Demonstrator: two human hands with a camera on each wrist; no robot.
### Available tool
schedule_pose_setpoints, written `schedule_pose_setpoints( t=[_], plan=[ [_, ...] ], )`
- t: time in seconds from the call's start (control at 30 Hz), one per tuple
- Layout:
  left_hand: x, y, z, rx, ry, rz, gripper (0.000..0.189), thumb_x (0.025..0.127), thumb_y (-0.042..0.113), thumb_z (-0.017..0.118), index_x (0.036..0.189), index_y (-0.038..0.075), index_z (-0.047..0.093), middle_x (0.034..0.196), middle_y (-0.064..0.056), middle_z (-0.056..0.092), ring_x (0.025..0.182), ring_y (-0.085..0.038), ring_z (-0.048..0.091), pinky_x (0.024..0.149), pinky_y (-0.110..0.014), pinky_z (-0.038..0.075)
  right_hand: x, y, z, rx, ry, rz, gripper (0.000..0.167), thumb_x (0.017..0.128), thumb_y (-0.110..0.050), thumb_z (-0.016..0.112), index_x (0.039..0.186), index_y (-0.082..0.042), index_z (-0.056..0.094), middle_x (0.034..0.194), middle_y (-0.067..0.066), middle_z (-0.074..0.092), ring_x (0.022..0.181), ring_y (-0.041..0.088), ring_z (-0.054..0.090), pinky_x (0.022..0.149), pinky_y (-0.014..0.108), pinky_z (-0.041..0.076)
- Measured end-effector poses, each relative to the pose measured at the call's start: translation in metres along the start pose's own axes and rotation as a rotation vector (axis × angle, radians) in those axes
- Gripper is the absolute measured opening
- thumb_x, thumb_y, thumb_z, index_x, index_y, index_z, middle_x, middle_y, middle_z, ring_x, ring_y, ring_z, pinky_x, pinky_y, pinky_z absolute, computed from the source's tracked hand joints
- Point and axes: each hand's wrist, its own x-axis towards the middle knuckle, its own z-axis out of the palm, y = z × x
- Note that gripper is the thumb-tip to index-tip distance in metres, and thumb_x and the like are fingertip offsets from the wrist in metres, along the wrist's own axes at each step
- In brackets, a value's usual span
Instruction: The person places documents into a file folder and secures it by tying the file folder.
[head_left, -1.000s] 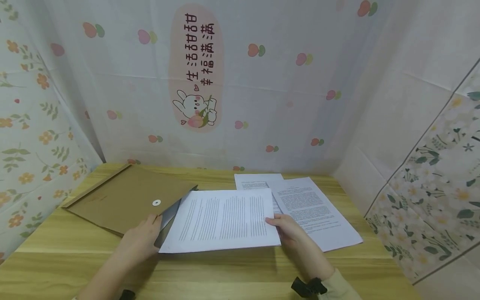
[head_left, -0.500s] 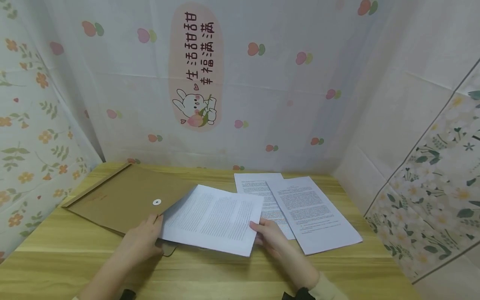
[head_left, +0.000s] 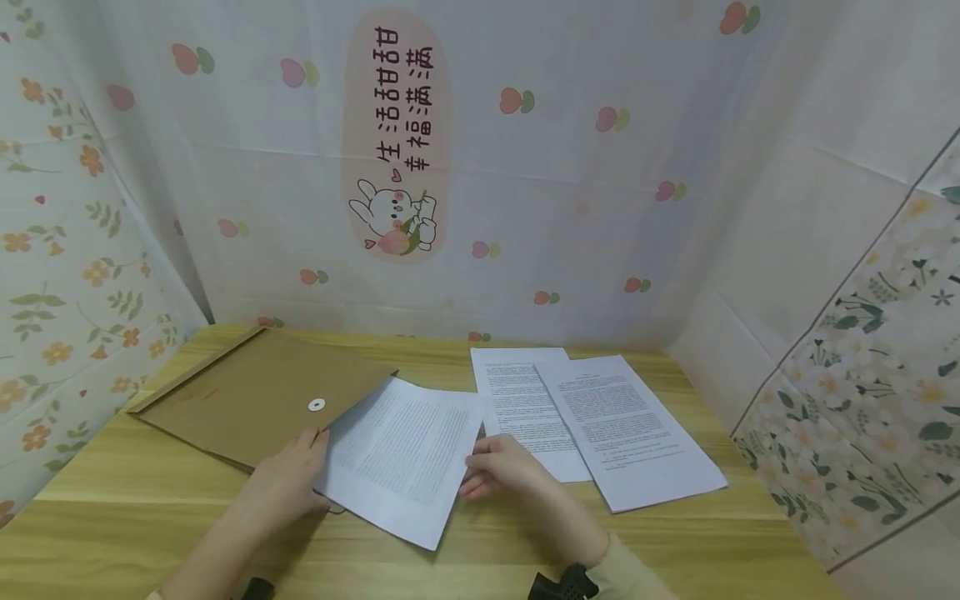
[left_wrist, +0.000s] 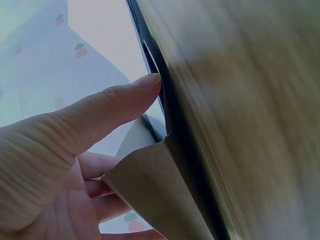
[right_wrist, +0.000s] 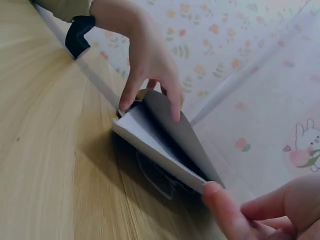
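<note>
In the head view a brown kraft document envelope [head_left: 255, 392] with a white button closure lies on the left of the table. My left hand [head_left: 288, 479] grips the near corner of its mouth, holding it apart; in the left wrist view the thumb [left_wrist: 130, 97] lies along the lower edge, with the fingers behind the brown panel. A stack of printed paper [head_left: 405, 454] slants out of the mouth, its left part hidden inside. My right hand [head_left: 498, 467] pinches the stack's right edge. The right wrist view shows the stack [right_wrist: 155, 150] between the envelope's two sides, a fingertip right at its corner.
Two more printed documents overlap on the right of the wooden table [head_left: 390, 575]: a rear one [head_left: 517, 400] and a front one [head_left: 630, 433]. Patterned cloth curtains [head_left: 570, 183] hang behind and at both sides. A string loop [right_wrist: 155, 180] hangs below the envelope.
The stack has moved left into the envelope's mouth and turned, its near corner swinging toward me. My right hand has moved left with it. The left hand stays at the envelope.
</note>
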Motion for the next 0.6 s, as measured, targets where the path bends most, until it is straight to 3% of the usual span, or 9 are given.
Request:
schedule_pose_setpoints(
  t=[0.17,0.6],
  plan=[
    [-0.001,0.001,0.0,0.001,0.003,0.001,0.092,0.054,0.026,0.092,0.121,-0.02,0.049,0.114,-0.027,0.051,0.103,-0.043,0.055,0.073,-0.05,0.053,0.014,-0.004,0.013,0.04,0.047,-0.025,0.012,0.093,0.001,0.053,0.097,0.012,0.056,0.078,0.018,0.068,0.069,0.025,0.07,0.061,0.029,0.057],
    [0.0,0.001,0.002,-0.006,0.017,0.012,0.094,0.054,0.028,0.093,0.122,-0.02,0.049,0.116,-0.028,0.05,0.101,-0.042,0.056,0.076,-0.049,0.053,0.059,-0.009,0.047,0.13,0.077,-0.007,0.006,0.092,0.004,0.055,0.093,0.01,0.055,0.071,0.017,0.065,0.072,0.03,0.07,0.066,0.034,0.057]
  ],
)
